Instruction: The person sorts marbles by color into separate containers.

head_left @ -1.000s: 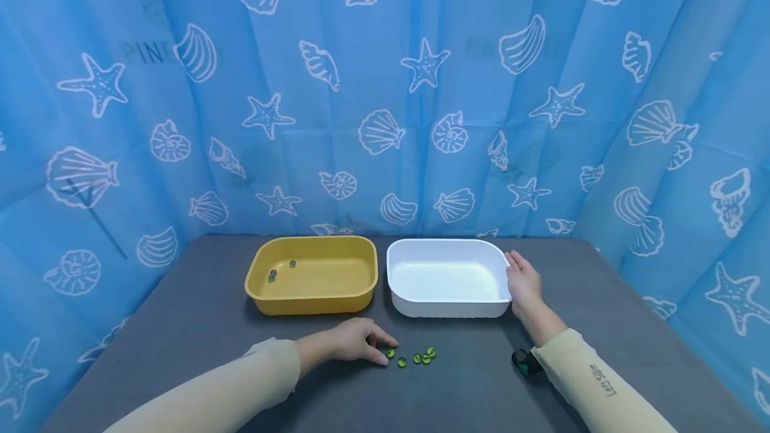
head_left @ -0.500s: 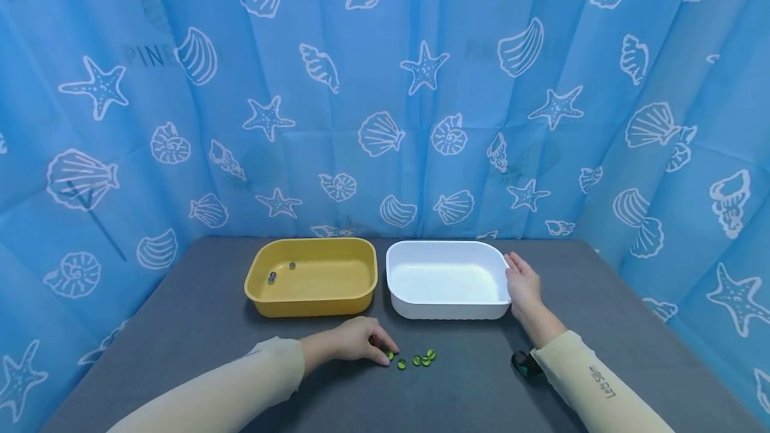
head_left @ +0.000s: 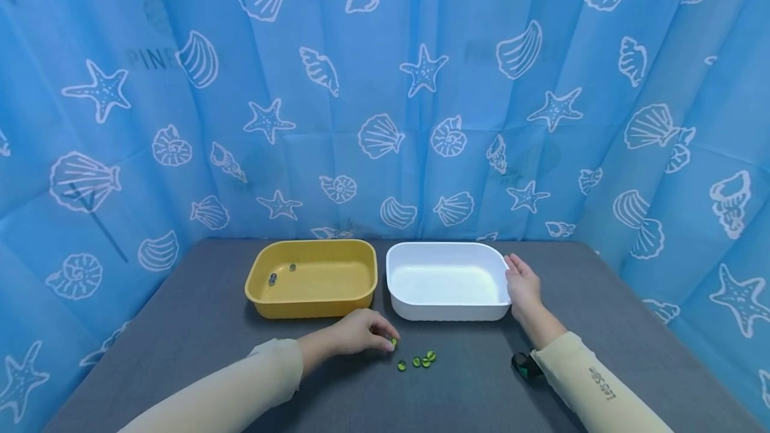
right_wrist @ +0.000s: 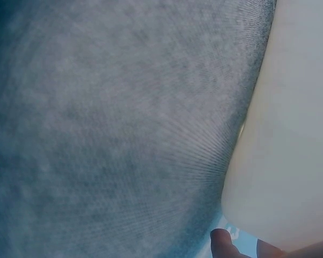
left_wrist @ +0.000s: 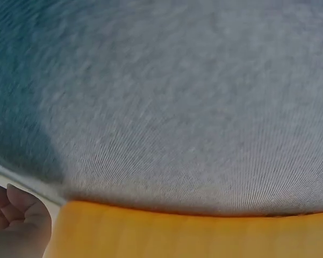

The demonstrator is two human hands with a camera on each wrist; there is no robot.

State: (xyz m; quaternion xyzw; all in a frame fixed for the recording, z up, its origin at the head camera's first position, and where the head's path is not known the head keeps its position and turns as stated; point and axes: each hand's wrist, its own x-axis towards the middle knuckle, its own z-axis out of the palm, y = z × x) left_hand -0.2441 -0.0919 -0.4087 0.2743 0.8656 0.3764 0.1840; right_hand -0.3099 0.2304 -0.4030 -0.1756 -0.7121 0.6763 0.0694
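Observation:
My left hand (head_left: 361, 332) pinches a green glass marble (head_left: 394, 341) between thumb and fingertips, just in front of the yellow tub. Several more green marbles (head_left: 426, 362) lie on the grey table to the right of that hand. My right hand (head_left: 523, 286) rests against the right end of the white tub (head_left: 448, 313), its fingers fairly straight along the outer wall. In the left wrist view only part of the left hand (left_wrist: 21, 223) shows, at the lower left. Fingertips (right_wrist: 221, 239) of the right hand appear at the bottom of the right wrist view.
The yellow tub (head_left: 313, 310) stands left of the white one and holds a few small dark marbles (head_left: 273, 279). A black and green object (head_left: 526, 365) lies beside the right forearm. Behind the table (head_left: 457, 396) hangs a blue curtain (head_left: 385, 99) with shell prints.
My left hand has closed on one green marble and raised it slightly, away from the others. The right hand stays at the white tub.

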